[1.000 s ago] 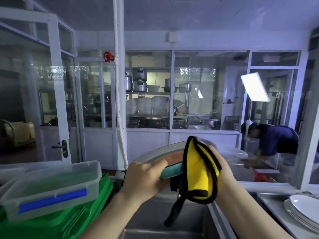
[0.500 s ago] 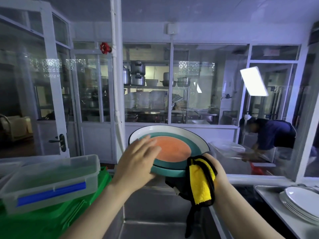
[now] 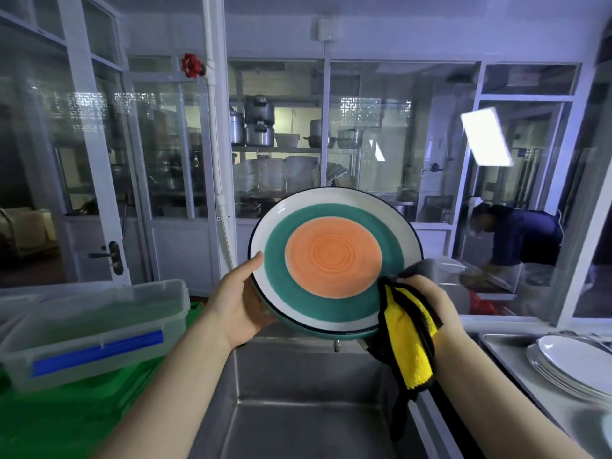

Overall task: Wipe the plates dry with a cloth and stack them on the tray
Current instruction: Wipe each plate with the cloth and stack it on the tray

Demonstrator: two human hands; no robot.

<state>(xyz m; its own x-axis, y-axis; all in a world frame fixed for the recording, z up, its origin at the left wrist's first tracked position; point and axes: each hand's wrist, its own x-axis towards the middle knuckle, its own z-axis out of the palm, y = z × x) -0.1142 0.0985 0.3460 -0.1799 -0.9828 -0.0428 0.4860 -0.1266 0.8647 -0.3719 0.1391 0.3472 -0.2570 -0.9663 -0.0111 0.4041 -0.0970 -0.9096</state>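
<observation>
Item: plate (image 3: 334, 260), tilted upright above the sink (image 3: 298, 409), left hand (image 3: 238, 306) fingers grasping its left rim, right hand (image 3: 427, 303) clenched on the cloth (image 3: 409, 339) at the lower-right edge; risk: a wet rim slipping into the sink.

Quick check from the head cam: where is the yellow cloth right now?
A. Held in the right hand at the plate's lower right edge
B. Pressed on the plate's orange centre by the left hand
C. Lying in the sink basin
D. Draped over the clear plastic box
A. The yellow cloth is bunched in the right hand at the lower right edge of the plate, while the left hand supports the plate's left rim.
</observation>
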